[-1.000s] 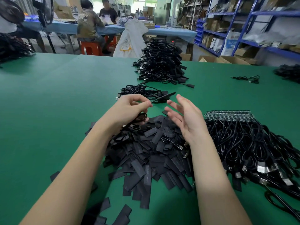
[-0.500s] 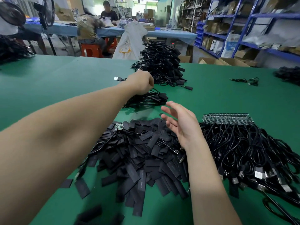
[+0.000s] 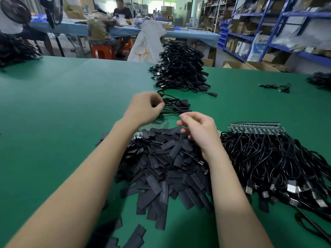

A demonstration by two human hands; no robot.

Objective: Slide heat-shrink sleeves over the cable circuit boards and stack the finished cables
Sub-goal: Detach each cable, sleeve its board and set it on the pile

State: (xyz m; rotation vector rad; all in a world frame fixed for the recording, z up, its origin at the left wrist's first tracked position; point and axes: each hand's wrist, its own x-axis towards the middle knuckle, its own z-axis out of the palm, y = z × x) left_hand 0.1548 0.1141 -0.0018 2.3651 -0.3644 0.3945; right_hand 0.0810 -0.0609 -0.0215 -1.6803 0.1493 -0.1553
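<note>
Left hand (image 3: pixel 146 108) hiding small cable stack (image 3: pixel 176 106) (grip unclear)

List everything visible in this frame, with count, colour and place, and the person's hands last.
heat-shrink sleeves: one loose heap, black, table centre near the person
unsleeved cables: one bundle, black, right of the sleeves; bare boards lined up at its far edge
small cable stack: one, black, beyond the sleeves
large cable pile: one, black, far table edge
stray cable: one, black, far right
table: one, green
shelving: blue, right background
seated people: two, at a blue table behind
left hand: curled at the small cable stack
right hand: fingers bent, above the sleeves, holding nothing visible
</note>
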